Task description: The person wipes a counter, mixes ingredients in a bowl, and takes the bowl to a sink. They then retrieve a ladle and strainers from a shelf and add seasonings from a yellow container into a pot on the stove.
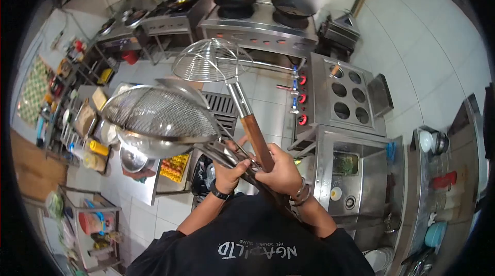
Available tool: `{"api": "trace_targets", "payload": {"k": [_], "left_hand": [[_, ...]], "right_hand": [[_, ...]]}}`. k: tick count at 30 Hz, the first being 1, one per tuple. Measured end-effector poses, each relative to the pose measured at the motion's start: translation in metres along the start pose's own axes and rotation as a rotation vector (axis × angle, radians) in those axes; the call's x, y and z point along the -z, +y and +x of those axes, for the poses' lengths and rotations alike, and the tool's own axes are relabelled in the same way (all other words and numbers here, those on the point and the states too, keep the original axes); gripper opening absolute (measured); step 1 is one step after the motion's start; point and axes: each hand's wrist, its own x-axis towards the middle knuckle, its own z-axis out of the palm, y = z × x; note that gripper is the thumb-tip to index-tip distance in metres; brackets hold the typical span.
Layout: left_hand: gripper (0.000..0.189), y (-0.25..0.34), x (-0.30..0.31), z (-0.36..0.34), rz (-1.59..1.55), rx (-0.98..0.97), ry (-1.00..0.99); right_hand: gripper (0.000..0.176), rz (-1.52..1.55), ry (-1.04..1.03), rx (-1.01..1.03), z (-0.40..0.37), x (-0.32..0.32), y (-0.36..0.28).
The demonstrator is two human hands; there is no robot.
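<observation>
My left hand [230, 177], a black band at its wrist, is closed around the metal handles of a large mesh strainer [160, 111] and other steel utensils bunched with it. A round steel bowl shape [154, 144] shows just under the mesh. My right hand [282, 174], with bracelets at the wrist, grips a wire skimmer [211, 62] by its wooden handle. The skimmer's wire basket points away from me, above and right of the strainer. Both hands are close together in front of my chest, and the handle ends overlap there.
A sink [356, 185] lies to my right, beyond it a steel unit with round wells [346, 95]. Woks [236, 0] sit on the stove ahead. On the left stand a worktable with a yellow tray [174, 167] and a low shelf rack [93, 209].
</observation>
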Motion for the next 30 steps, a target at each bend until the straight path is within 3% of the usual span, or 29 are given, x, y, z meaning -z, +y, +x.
{"api": "trace_targets", "payload": {"k": [2,4,6,7,8,10,14,15,18,24,27,30], "left_hand": [[0.047,-0.012,0.003,-0.001,0.043,-0.03,0.014],[0.046,-0.012,-0.008,-0.003,0.02,0.03,-0.01],[0.046,-0.015,-0.022,-0.005,-0.034,0.017,0.076],[0.044,-0.027,-0.018,-0.001,0.052,-0.152,0.011],[0.044,-0.032,-0.02,-0.001,0.055,-0.151,0.012],[0.043,-0.04,-0.028,0.0,0.106,-0.245,-0.025],[0.041,-0.049,-0.035,-0.02,0.119,-0.045,0.023],[0.042,-0.052,-0.046,-0.016,0.129,-0.128,0.04],[0.036,-0.053,-0.046,-0.01,0.05,-0.129,-0.031],[0.037,-0.057,-0.047,0.025,0.085,-0.119,0.055],[0.036,-0.058,-0.028,0.057,0.163,-0.21,0.18],[0.031,-0.048,-0.008,0.101,0.233,-0.304,0.292]], "right_hand": [[0.052,-0.028,0.064,-0.114,0.001,0.002,0.002],[0.05,-0.041,0.092,-0.072,0.003,0.004,0.019],[0.046,0.272,0.161,-0.035,0.007,0.004,0.04],[0.044,0.305,0.159,0.013,0.01,0.006,0.048],[0.044,0.309,0.158,0.012,0.009,0.009,0.054],[0.04,0.65,0.248,-0.02,0.009,0.015,0.061],[0.042,0.882,0.318,-0.119,0.009,0.031,0.071],[0.04,0.923,0.328,-0.121,0.01,0.031,0.078],[0.04,1.041,0.474,-0.172,0.013,0.029,0.089],[0.043,1.032,0.699,-0.188,0.052,0.065,0.155],[0.051,0.854,0.953,-0.095,0.08,0.09,0.215],[0.058,0.774,1.146,-0.132,0.108,0.132,0.284]]}}
